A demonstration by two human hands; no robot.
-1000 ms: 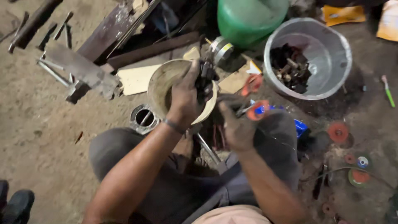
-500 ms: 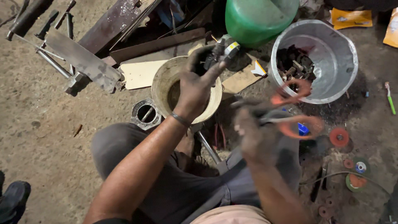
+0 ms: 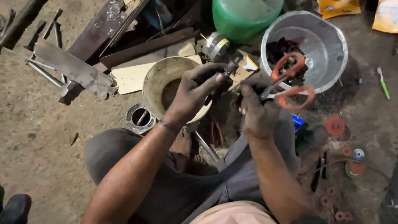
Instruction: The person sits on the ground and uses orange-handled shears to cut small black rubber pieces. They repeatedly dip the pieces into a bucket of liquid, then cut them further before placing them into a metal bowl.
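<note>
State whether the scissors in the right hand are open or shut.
Open: the scissors' two orange handle loops stand apart. The blades are hidden behind the right hand.

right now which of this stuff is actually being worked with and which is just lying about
In hand:
- left hand grips a small dark metal part
- right hand holds orange-handled scissors

Lying about:
- tan bowl
- grey bucket holding dark scraps
- green tub
- metal ring
- orange discs
- toothbrush

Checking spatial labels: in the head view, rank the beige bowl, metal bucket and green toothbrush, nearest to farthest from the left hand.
1. Beige bowl: directly under and beside the left hand.
2. Metal bucket: upper right, beyond the right hand.
3. Green toothbrush: on the ground at the far right edge.
</note>
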